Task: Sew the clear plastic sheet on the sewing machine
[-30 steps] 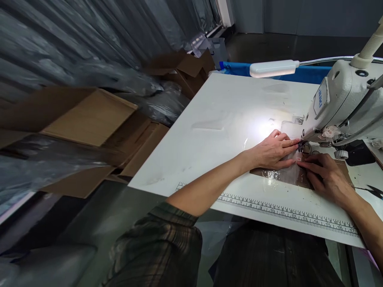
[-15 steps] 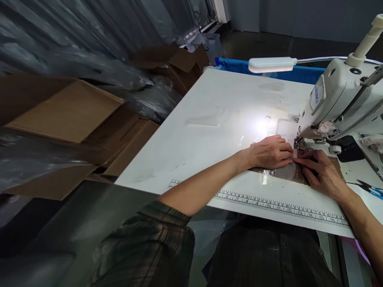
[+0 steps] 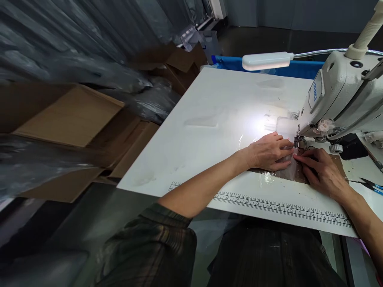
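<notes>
Clock positions: 12 o'clock is the top of the head view.

The work material, a thin translucent sheet (image 3: 289, 172), lies on the white table (image 3: 209, 99) at 6 to 7 o'clock from the presser foot (image 3: 297, 141) of the sewing machine (image 3: 335, 95). A brown panel (image 3: 337, 162) runs along the same zone and extends toward 3 o'clock, partly behind the right hand.

Left hand (image 3: 269, 152): palm down, fingers apart, pressed on the sheet. Nothing is clamped in this hand. Its fingertips point toward 3 o'clock and end just beside the presser foot.

Right hand (image 3: 323, 172): at 4 to 5 o'clock from the presser foot, index finger extended toward 10 o'clock, fingertips at the sheet. Whether thumb and finger pinch the material cannot be told. The fingertips of both hands are near each other.

Surrounding items: the blue-handled scissors (image 3: 372, 185) lie at 3 o'clock from the right hand; a flat black object (image 3: 354, 146) lies at 2 o'clock. The printed ruler scale (image 3: 269, 205) follows the table edge at 6 o'clock from the sheet. The white lamp (image 3: 266, 61) is at 12 o'clock from the left hand. An open cardboard box (image 3: 72, 115) stands at 9 o'clock from the table.
</notes>
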{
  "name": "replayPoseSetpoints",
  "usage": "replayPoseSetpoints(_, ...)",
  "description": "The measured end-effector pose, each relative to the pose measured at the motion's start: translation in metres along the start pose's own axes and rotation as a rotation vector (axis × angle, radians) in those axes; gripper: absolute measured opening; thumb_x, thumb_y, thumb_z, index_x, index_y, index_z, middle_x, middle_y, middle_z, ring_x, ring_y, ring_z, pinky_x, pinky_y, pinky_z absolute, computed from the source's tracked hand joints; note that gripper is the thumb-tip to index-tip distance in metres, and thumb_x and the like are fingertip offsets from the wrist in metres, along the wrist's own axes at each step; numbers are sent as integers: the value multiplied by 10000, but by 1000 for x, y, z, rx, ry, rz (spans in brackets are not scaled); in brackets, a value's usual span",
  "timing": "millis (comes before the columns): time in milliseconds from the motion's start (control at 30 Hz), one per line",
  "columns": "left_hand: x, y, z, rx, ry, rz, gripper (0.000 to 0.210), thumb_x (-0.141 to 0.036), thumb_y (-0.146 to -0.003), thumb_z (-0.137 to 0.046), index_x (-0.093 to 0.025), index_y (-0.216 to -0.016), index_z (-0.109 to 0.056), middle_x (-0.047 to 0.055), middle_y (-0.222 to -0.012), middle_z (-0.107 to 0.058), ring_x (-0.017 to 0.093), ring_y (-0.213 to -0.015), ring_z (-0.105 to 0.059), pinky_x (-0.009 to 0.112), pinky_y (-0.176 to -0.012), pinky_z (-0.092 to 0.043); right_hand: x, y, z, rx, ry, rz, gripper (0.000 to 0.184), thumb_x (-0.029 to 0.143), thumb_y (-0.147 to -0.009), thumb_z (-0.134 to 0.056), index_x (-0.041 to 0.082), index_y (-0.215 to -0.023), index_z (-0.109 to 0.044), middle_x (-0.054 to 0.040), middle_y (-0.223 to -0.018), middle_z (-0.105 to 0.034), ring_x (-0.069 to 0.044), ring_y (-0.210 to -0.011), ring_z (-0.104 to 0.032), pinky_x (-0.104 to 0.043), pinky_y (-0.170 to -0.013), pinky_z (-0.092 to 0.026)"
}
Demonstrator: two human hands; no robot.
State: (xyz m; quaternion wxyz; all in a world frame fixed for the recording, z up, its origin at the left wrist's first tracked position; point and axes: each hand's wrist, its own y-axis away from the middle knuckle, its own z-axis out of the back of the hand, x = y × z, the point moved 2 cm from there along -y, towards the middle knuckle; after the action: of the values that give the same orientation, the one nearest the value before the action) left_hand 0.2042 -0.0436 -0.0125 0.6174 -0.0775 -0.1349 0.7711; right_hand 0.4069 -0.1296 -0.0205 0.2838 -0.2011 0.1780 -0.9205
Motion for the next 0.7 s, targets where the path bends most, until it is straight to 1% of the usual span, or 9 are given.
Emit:
replayPoseSetpoints(133,1,-1,-3,22,-4,43,407,-403,-1046,-404,-157,-1219,-679,136,-1248,-676,215,-892,-630,378,-803,-456,0,2,-2,11,6,-19,333,200,-984,-491,241,-1223,-720,-117,-1079,-650,-248,-957,-609,-407,-814,-566)
replayPoseSetpoints(300,4,-2,-7,14,-13,102,439,-422,-1055,-389,-146,-1260,-662,148,-1287,-664,231,-920,-629,386,-820,-451,-2,4,-5,15,-2,-59,344,224,-985,-503,239,-1255,-716,-133,-1092,-635,-258,-965,-603,-413,-820,-570)
replayPoseSetpoints(400,6,-1,-9,4,-10,131,443,-420,-1064,-375,-143,-1278,-648,146,-1318,-654,250,-989,-632,395,-848,-451,-4,5,-5,42,-16,-89,360,241,-980,-504,239,-1271,-715,-142,-1098,-636,-268,-968,-610,-426,-826,-578)
replayPoseSetpoints(500,9,1,-9,-28,28,147,427,-436,-1059,-408,-150,-1276,-639,152,-1324,-647,265,-1069,-627,409,-888,-456,-5,3,-2,68,-75,-112,370,268,-979,-491,250,-1267,-722,-135,-1108,-654,-269,-992,-629,-440,-868,-577)
replayPoseSetpoints(600,12,2,-7,-99,84,177,396,-451,-1045,-460,-158,-1242,-639,160,-1292,-655,271,-1123,-617,433,-925,-466,-9,1,3,50,-168,-201,363,298,-977,-479,282,-1233,-736,-106,-1118,-683,-260,-1021,-658,-437,-899,-572)
replayPoseSetpoints(633,13,2,-5,-121,106,196,371,-439,-1045,-465,-160,-1204,-650,155,-1252,-672,265,-1103,-624,435,-913,-474,-12,1,5,35,-198,-249,359,304,-974,-480,284,-1221,-740,-99,-1115,-694,-258,-1020,-669,-436,-905,-571)
replayPoseSetpoints(700,13,1,1,-139,171,221,314,-382,-1049,-457,-164,-1091,-678,126,-1114,-710,237,-994,-649,416,-855,-498,-16,1,7,19,-249,-353,353,315,-966,-488,267,-1202,-746,-94,-1093,-714,-252,-987,-690,-427,-900,-570)
